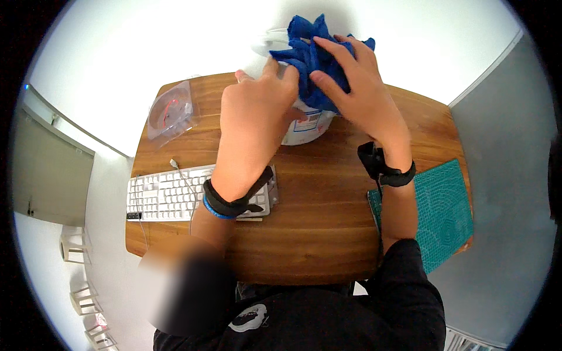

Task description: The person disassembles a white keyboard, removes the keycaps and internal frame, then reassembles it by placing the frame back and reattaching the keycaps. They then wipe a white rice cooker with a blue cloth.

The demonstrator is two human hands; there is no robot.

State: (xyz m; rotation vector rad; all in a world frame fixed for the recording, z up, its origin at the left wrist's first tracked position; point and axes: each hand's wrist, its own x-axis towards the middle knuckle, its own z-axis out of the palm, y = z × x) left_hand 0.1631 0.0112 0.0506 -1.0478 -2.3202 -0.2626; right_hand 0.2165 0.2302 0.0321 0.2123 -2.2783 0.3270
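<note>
A crumpled blue cloth (310, 65) bulges from the top of a white plastic tub (303, 136) near the table's far edge. My right hand (363, 88) lies over the cloth from the right, its fingers and thumb spread and curved onto the folds. On the tub's left side is my left hand (257, 108). Its thumb rests against the tub's labelled front while some fingers reach along the far left side, so the hand grips the tub. Part of the tub's rim is hidden by the cloth and my hands.
A white keyboard (164, 193) with a cable lies at left, partly under my left forearm. Behind it sits a clear plastic package (172, 111) with something red inside. At right, a green cutting mat (439, 216) overhangs the wooden table's (310, 222) edge. White wall stands behind.
</note>
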